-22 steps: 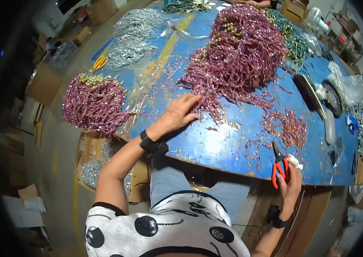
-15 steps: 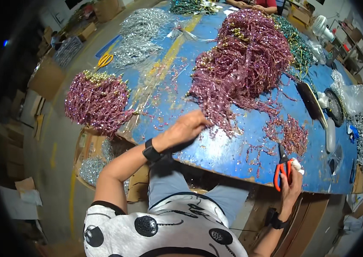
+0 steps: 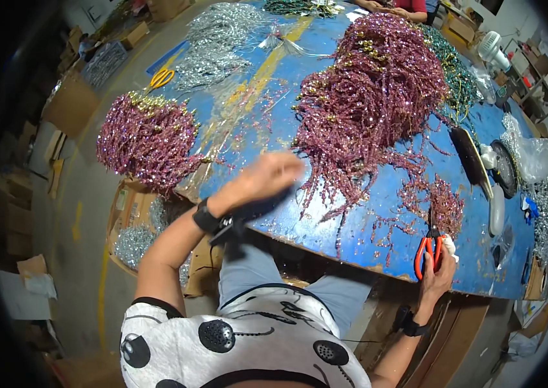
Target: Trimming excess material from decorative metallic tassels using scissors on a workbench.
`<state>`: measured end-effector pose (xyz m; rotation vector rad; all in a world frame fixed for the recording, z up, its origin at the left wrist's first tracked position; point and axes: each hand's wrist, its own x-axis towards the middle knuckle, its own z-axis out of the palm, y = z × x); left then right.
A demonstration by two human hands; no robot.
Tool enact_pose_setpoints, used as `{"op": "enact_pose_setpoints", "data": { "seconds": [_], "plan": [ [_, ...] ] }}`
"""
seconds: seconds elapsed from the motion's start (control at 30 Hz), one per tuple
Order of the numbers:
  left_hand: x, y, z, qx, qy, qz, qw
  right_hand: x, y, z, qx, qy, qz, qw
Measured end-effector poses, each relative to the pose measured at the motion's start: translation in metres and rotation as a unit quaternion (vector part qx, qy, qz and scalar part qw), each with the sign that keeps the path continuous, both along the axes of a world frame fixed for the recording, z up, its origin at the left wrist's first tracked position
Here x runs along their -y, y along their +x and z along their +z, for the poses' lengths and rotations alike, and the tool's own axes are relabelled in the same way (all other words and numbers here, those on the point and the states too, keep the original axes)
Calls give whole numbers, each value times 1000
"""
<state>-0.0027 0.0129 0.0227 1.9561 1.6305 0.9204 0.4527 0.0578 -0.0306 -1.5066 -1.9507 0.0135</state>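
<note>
Left hand (image 3: 266, 178): blurred above the blue surface (image 3: 364, 213), beside the big purple garland pile (image 3: 371, 97); grip could not be told.
Right hand (image 3: 439, 275): clenched around red-handled scissors (image 3: 428, 249) at the surface's near edge.
Smaller purple pile (image 3: 148, 139): far left, well apart.

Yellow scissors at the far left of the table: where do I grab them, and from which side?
Probably by the yellow handle loops of the scissors, coming from the table's left edge. The loops lie toward that edge, and the blades seem to point inward toward the silver tinsel, though they are too small to see well. The scissors lie flat, so come down from above.
</note>
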Motion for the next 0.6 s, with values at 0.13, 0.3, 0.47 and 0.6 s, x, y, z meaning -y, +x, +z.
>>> {"op": "enact_pose_setpoints", "data": {
  "seconds": [0.13, 0.3, 0.47, 0.6],
  "plan": [
    [-49, -19, -31, -9, 122, 145, 982, 4, 1, 1, -1, -22, -9, 1000],
    [-54, -30, -67, -96, 128, 81, 984, 8, 0, -7, -5, -18, 1, 1000],
    [-32, -20, -39, -111, 184, 139, 967, 13, -4, 0, -19, 3, 4, 1000],
    [16, -7, 14, -130, 205, 128, 962, 9, 5, -5, -14, -35, -13, 999]
  ]
}}
